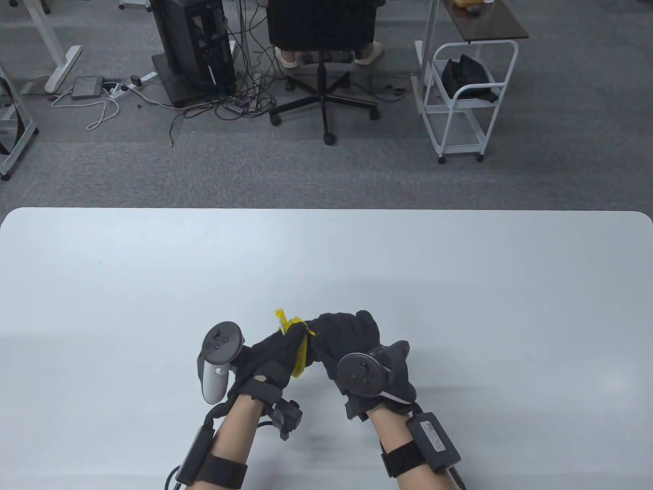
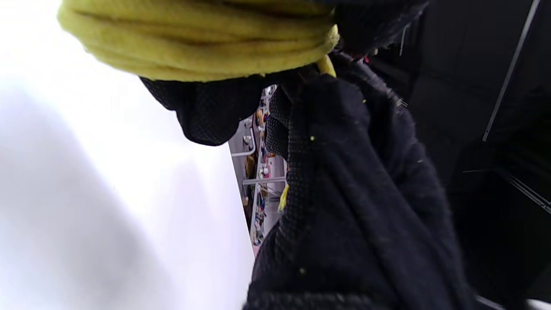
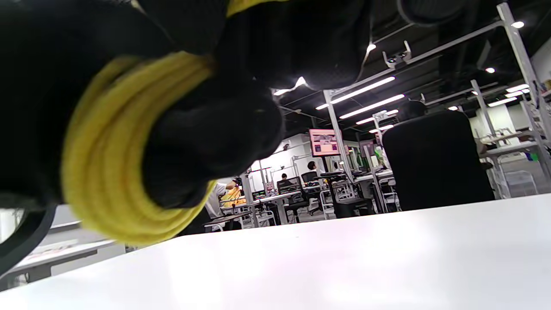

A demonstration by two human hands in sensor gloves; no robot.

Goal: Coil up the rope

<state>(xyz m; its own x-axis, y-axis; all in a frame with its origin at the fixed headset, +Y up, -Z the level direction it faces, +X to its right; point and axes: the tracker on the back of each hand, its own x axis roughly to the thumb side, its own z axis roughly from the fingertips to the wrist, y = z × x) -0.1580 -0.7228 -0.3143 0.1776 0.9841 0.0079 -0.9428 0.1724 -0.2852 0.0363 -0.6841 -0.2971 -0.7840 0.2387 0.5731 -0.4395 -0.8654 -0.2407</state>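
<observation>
The yellow rope [image 1: 300, 352] is sitting as a tight bundle of several parallel turns, wound around the left hand [image 1: 268, 360] and hanging just above the near-middle part of the white table [image 1: 459, 286]. In the wrist views the strands are lying neatly side by side, soft and slightly fuzzy, with no loose slack trailing onto the table. A short yellow tail [image 1: 280, 319] is sticking up at the far side of the bundle, between the two hands.

The left hand is carrying the coil around itself; the right hand [image 1: 352, 337] is curling closed right against it and appears to be gripping the rope near that tail, though exactly which fingers are pinching it is hidden.

The risk now looks like the finishing: if the right hand is letting go of the tail before it is tucked or wrapped, the turns are likely to spring apart. Sliding the coil off the left hand could also be spilling the loops into a tangle, since nothing is visibly binding them.
</observation>
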